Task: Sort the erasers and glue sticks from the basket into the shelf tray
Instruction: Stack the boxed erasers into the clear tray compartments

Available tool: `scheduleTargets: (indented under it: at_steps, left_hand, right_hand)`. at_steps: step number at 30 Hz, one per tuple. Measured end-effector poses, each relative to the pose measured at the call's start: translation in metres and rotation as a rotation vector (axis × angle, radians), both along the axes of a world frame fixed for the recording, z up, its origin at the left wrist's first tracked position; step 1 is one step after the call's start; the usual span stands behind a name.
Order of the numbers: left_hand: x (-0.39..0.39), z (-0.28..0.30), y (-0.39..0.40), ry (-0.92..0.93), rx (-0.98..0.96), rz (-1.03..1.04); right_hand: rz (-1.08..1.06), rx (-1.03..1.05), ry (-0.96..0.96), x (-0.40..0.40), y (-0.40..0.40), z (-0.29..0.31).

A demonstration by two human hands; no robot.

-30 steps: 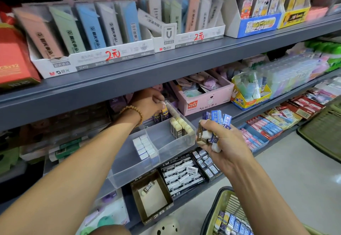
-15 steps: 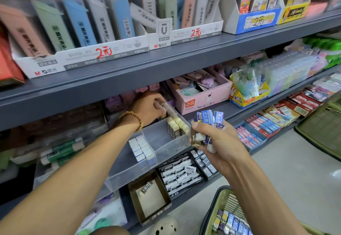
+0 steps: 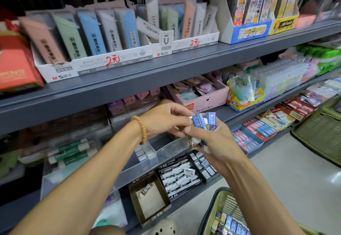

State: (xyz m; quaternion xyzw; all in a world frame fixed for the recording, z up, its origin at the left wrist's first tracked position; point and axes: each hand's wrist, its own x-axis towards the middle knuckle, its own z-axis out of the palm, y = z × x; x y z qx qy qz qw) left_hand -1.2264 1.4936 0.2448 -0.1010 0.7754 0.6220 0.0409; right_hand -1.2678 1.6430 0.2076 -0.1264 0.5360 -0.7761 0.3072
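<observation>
My right hand (image 3: 216,143) grips a bunch of small erasers (image 3: 203,122) in blue, purple and brown sleeves, held in front of the middle shelf. My left hand (image 3: 164,119), with a bead bracelet at the wrist, pinches the blue eraser at the top of that bunch. Below both hands sits the clear divided shelf tray (image 3: 167,151); one compartment holds white-and-blue erasers (image 3: 144,151), partly hidden by my left wrist. The green basket (image 3: 215,211) at the bottom edge holds several more erasers (image 3: 229,224).
Green-and-white glue sticks (image 3: 71,152) lie in a clear bin to the left. Black eraser boxes (image 3: 178,176) and a brown box (image 3: 149,200) fill the lower shelf. A pink box (image 3: 202,100) stands behind the hands. Another green basket (image 3: 322,133) sits at the right.
My left hand has left the tray's far compartment and come right to the bunch in my right hand, now pinching a blue eraser. The right hand rose slightly.
</observation>
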Motion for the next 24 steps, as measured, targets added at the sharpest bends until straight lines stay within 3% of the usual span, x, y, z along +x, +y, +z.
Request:
scheduleTargets:
  at_steps: [11, 20, 24]
  left_hand:
    - [0.009, -0.010, 0.012, 0.117, 0.392, 0.290]
    - [0.007, -0.022, 0.016, 0.088, 0.070, 0.189]
    - [0.007, -0.022, 0.009, 0.063, 0.190, 0.276]
  right_hand:
    - [-0.164, -0.252, -0.282, -0.002, 0.006, 0.001]
    - [-0.182, -0.103, -0.118, -0.007, -0.003, -0.006]
    - [-0.138, -0.126, -0.117, -0.007, -0.004, -0.007]
